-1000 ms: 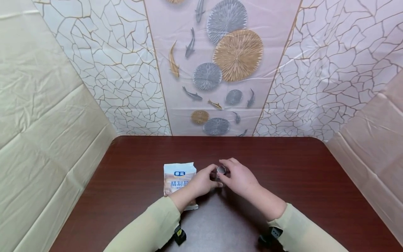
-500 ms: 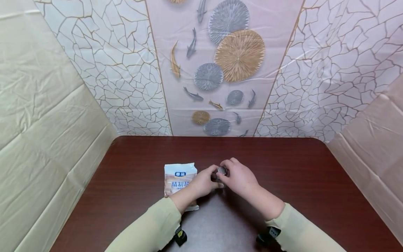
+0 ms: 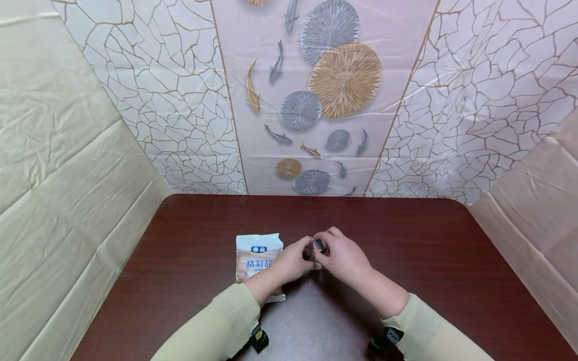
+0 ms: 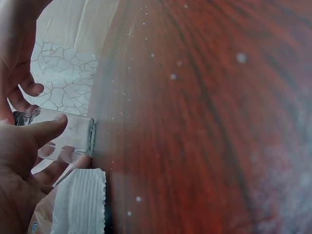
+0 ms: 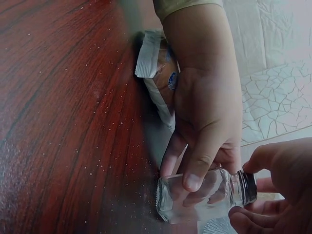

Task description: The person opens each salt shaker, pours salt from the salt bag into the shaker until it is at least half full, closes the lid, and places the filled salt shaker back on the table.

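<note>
L hand (image 5: 207, 114) grips jar (image 5: 212, 207), R hand (image 5: 292, 180) blk cap (image 5: 250, 187); glass clear only in wrist cams.

bag (image 3: 251, 254) left of jar (image 5: 207, 201), tabletop (image 3: 433, 260) passable right

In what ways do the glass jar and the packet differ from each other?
The jar is clear glass; the packet is opaque and printed. The jar is upright; the packet lies on the table. The left hand grips the jar; the packet is not held. Both are near the left hand.
</note>
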`<state>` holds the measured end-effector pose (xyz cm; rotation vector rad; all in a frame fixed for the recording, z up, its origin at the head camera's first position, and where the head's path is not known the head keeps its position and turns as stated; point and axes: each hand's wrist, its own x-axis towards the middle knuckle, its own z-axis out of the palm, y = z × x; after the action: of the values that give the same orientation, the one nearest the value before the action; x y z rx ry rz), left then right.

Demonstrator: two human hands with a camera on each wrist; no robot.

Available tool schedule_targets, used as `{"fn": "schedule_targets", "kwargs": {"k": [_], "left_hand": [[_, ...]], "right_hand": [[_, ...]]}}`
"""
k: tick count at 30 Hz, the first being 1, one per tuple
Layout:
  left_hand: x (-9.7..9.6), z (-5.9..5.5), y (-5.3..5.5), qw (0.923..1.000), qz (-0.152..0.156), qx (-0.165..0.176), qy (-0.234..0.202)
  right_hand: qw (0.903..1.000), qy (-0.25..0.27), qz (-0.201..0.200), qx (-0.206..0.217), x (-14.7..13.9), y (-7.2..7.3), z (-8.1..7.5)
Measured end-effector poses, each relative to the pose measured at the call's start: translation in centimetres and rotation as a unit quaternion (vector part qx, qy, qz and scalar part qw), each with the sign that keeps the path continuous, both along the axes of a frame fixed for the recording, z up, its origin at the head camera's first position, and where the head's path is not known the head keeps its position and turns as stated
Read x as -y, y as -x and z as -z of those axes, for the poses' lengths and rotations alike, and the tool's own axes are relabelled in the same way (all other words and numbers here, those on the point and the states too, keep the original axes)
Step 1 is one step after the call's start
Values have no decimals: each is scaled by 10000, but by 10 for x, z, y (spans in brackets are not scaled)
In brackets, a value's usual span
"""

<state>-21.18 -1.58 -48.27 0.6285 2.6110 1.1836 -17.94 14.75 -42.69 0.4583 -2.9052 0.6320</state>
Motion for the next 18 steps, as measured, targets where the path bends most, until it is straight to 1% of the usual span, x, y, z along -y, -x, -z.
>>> {"fn": "schedule_targets", "kwargs": {"k": [6, 11, 15, 18], "left_hand": [[0, 0, 0, 10000, 16, -64, 46], [0, -1, 0, 10000, -15, -31, 14], [-1, -1, 0, 10000, -51, 29, -53], [-1, 0, 1, 10000, -61, 12, -60]], "right_hand": [[9999, 2, -93, -79, -1, -1, 1], [9998, 7, -148, -133, -2, -1, 2], [9998, 37, -139, -139, -2, -1, 2], [9998, 43, -100, -162, -2, -1, 2]]}}
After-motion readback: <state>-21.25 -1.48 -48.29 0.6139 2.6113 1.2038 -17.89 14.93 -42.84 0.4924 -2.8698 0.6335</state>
